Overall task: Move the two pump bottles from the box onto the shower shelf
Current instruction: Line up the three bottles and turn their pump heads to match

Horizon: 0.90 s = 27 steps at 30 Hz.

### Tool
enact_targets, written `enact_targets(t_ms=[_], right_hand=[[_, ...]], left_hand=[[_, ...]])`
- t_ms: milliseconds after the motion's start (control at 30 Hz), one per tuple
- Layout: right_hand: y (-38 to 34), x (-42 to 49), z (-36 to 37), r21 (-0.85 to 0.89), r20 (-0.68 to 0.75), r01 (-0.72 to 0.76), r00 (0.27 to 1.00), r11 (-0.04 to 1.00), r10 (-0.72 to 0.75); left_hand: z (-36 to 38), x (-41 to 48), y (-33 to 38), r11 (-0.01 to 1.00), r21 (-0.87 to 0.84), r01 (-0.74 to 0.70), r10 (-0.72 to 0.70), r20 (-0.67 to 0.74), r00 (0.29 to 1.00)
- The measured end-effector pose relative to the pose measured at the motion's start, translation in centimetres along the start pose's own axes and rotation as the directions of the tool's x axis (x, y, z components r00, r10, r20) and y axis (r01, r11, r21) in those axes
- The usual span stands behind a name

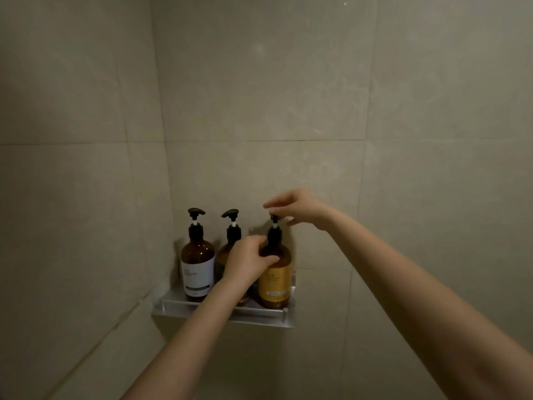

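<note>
Fingers of the left hand [250, 259] curl around the shoulder of the yellow-labelled pump bottle [275, 281], thumb laid across its front, while the right hand [298, 209] pinches the pump head at the top between thumb and fingertips, its other fingers spread loosely. This bottle stands upright, long axis vertical, at the right end of the shower shelf [225, 313], just below the middle of the frame. Its nozzle is covered by the right hand, so its direction cannot be told. The middle bottle [230, 243] is upright too, mostly hidden behind the left hand and wrist; its nozzle points left. The white-labelled bottle [197, 264] stands at the left end. Label text is too blurred to read.
</note>
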State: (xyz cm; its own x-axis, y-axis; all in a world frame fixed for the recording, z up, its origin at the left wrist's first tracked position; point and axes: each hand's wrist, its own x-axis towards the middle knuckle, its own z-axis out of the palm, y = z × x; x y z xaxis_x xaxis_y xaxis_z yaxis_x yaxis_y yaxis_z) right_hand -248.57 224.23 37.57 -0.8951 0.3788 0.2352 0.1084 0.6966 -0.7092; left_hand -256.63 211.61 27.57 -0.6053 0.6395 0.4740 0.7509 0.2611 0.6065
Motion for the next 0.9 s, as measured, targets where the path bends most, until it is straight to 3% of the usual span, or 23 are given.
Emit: enact_targets(t_ms=[267,467,733,800,900], right_hand=[[0.5,0.2,0.5,0.086,-0.025,-0.037,0.999,0.996,0.039],[0.7,0.1,0.2,0.116,0.030,-0.051,0.998,0.992,0.048],[0.6,0.0,0.7,0.094,-0.005,-0.048,0.999,0.994,0.049],[0.5,0.1,0.7,0.074,-0.020,-0.041,0.999,0.996,0.043],[-0.2,0.8,0.9,0.047,-0.145,0.034,0.989,0.998,-0.027]], left_hand=[[0.3,-0.1,-0.1,1.000,-0.002,-0.020,0.020,-0.062,0.998],[0.1,-0.1,-0.4,0.999,-0.022,-0.045,0.045,-0.034,0.998],[-0.1,-0.3,-0.7,0.998,-0.058,-0.031,0.031,0.009,0.999],[-0.9,-0.8,-0.9,0.994,-0.102,-0.028,0.021,-0.070,0.997],[-3.2,-1.8,-2.2,0.991,-0.130,0.010,-0.055,-0.345,0.937]])
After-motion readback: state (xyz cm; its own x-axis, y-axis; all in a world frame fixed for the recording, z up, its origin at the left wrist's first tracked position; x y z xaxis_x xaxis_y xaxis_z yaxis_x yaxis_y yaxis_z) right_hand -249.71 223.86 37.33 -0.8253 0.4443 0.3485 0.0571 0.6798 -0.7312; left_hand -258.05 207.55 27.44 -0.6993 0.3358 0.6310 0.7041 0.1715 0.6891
